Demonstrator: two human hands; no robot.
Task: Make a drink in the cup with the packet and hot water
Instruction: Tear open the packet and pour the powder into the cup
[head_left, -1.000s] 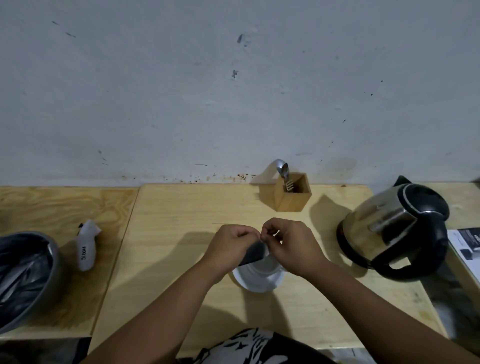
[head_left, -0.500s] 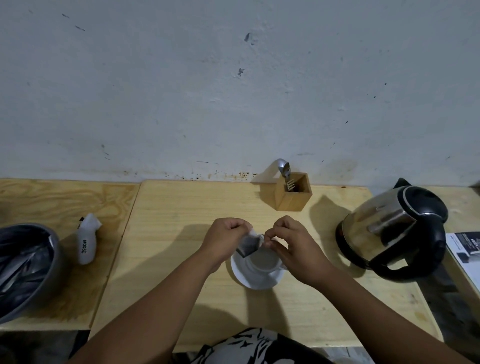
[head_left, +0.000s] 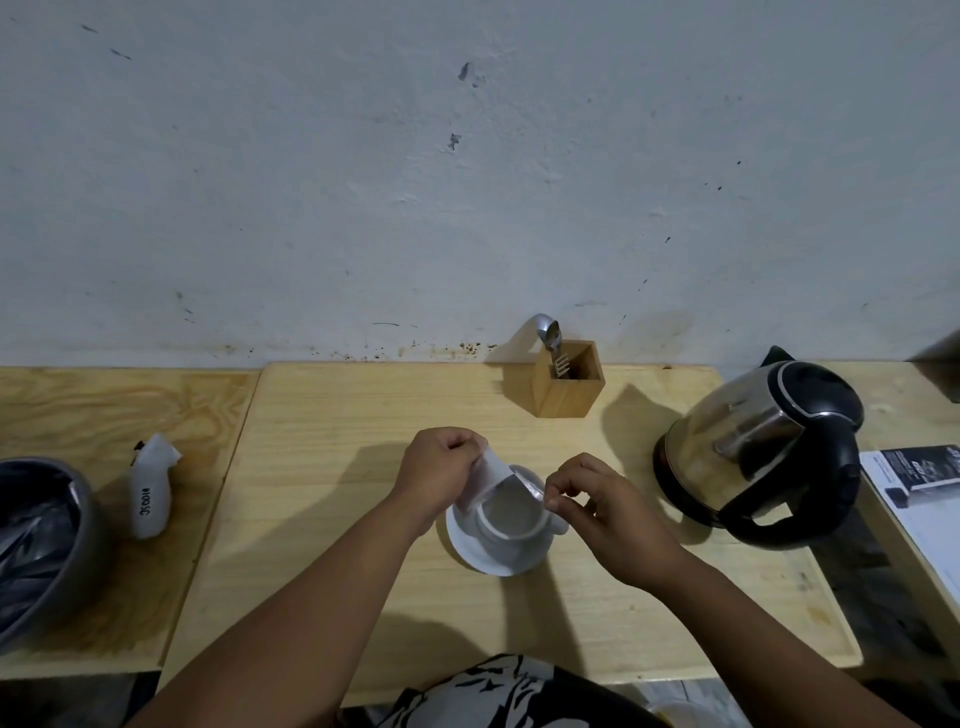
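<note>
A white cup (head_left: 511, 519) stands on a white saucer (head_left: 467, 543) in the middle of the wooden table (head_left: 322, 436). My left hand (head_left: 439, 465) holds the packet (head_left: 485, 480) tilted over the cup's left rim, its open end pointing down into the cup. My right hand (head_left: 597, 501) is just right of the cup, its thumb and forefinger pinched on a small torn strip of the packet (head_left: 549, 506). A steel kettle (head_left: 753, 447) with a black handle sits on the right of the table.
A wooden holder (head_left: 569, 384) with a spoon and a fork stands at the back by the wall. On the left side table lie a white device (head_left: 150, 493) and a grey lined bin (head_left: 39, 540). A printed box (head_left: 919, 488) lies at far right.
My hands were together tearing the packet above the cup; they have parted. My left hand has tipped the packet over the cup, and my right hand has drawn away to the right with the strip.
</note>
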